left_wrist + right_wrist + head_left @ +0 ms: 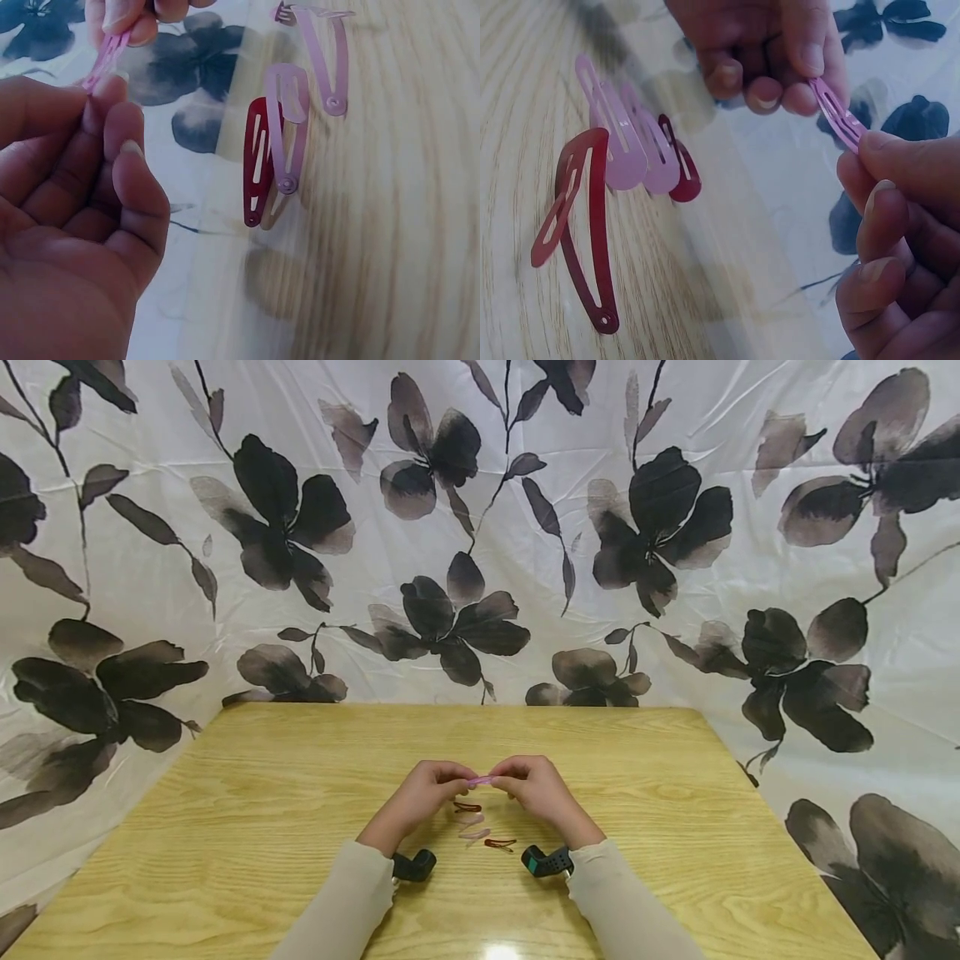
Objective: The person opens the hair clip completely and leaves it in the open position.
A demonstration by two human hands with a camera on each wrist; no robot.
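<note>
Above the wooden table, my two hands hold a pink snap hair clip (482,781) between them, one at each end. My left hand (426,789) pinches one end with thumb and fingertips; my right hand (537,787) pinches the other. In the right wrist view the held clip (832,110) is narrow and slightly bowed, its ends covered by fingertips. Below the hands lie two pink clips and two red ones. The nearest red clip (598,206) stands sprung apart, beside a pink clip (630,172). The far red clip (250,180) partly hides behind a pink one (298,146).
The light wooden table (225,827) reaches back to a white cloth (540,577) with dark flowers. A black strapped device (414,866) sits on the left wrist and another (547,861) on the right, both close to the loose clips.
</note>
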